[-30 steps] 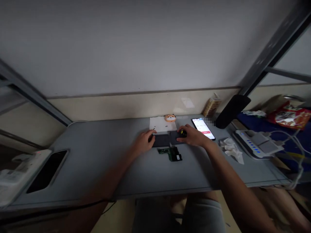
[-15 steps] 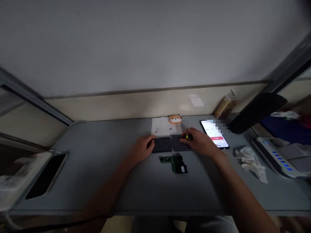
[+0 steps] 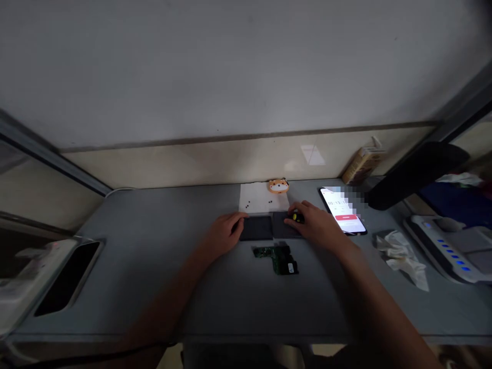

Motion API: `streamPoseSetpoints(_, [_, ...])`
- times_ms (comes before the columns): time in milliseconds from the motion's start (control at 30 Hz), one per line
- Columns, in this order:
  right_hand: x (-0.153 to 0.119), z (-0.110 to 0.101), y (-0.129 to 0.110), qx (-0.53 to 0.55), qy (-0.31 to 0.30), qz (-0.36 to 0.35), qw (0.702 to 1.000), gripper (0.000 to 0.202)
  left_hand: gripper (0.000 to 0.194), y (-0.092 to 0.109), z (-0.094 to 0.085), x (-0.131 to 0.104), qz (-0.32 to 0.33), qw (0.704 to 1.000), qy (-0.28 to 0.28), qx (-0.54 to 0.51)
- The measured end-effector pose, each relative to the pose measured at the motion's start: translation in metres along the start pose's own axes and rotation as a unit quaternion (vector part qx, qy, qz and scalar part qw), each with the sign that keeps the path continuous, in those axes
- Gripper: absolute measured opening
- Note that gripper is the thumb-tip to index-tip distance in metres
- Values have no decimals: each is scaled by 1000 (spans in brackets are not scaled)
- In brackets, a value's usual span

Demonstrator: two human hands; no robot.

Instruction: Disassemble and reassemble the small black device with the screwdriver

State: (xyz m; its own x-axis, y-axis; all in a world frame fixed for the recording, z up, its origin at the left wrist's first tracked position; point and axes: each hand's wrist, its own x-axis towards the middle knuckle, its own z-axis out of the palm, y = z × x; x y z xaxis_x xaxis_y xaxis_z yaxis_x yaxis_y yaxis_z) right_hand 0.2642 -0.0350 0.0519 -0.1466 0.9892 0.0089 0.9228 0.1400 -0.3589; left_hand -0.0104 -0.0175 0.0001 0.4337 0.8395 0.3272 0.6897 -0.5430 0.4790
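Two dark, flat, tray-like case halves lie side by side on the grey desk. My left hand (image 3: pixel 225 231) grips the outer edge of the left case half (image 3: pixel 257 228), its fingers curled at the corner. Over the right case half (image 3: pixel 280 226), my right hand (image 3: pixel 312 223) is closed around a small screwdriver (image 3: pixel 296 217) with a black and yellow handle; the tip is hidden. Just below the case halves lies a green circuit board (image 3: pixel 275 256) with a black part and a white label. Several tiny dark screws (image 3: pixel 248 204) rest on a white sheet of paper (image 3: pixel 258 193) behind.
An orange animal-face case (image 3: pixel 278 186) sits on the paper's corner. To the right are a lit phone (image 3: pixel 348 217), crumpled tissue (image 3: pixel 403 259), a drink carton (image 3: pixel 362 165) and a power strip (image 3: pixel 451 251). Another phone (image 3: pixel 69 279) lies far left.
The camera view has shifted slightly. Both hands stay at the case halves, with the screwdriver still in the right hand. The circuit board and paper lie as before.
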Motion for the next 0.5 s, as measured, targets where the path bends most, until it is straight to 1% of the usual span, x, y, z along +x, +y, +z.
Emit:
streamPoseSetpoints(133, [0, -2, -3, -9, -12, 11, 1000, 18, 30, 0, 1, 0, 2, 1000, 8, -6])
streamPoseSetpoints(200, [-1, -3, -4, -8, -8, 14, 1000, 18, 30, 0, 1, 0, 4, 1000, 12, -4])
streamPoseSetpoints(267, [-1, -4, -4, -1, -5, 12, 1000, 17, 30, 0, 1, 0, 3, 1000, 15, 2])
streamPoseSetpoints(367, [-1, -6, -3, 9, -17, 9, 1000, 16, 31, -1, 2, -1, 1, 1000, 17, 11])
streamPoseSetpoints(500, [-1, -7, -1, 20, -17, -1, 1000, 14, 32, -2, 1, -1, 2, 1000, 11, 5])
